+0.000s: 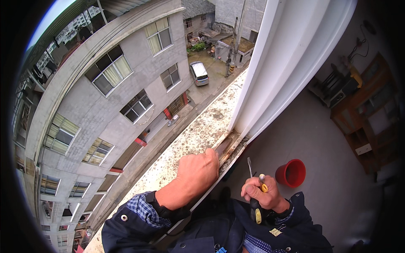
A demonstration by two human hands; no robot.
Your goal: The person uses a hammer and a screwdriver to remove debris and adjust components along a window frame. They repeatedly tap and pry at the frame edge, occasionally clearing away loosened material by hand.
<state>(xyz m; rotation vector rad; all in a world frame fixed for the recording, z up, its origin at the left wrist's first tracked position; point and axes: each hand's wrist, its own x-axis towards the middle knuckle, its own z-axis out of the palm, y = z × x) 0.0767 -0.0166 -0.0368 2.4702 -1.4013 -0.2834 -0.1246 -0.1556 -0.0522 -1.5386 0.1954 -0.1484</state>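
Observation:
My left hand (196,172) is closed in a fist over the bottom track (230,145) of the window frame. Its fingertips point down and are hidden, so whatever they pinch cannot be seen. Brown dirt lies in the track beside the knuckles. Further right, over the room side, my right hand (263,193) is wrapped round a screwdriver (249,167), whose flat metal shaft points up and away. A second yellow-and-black handle (263,184) shows in the same grip; its kind is unclear.
The white window frame (291,59) rises at the upper right. Outside runs a stained ledge (181,152), with a drop to a lane, a parked silver car (199,73) and a grey building (101,92). Indoors, a red bucket (291,173) stands on the floor near a wooden cabinet (358,126).

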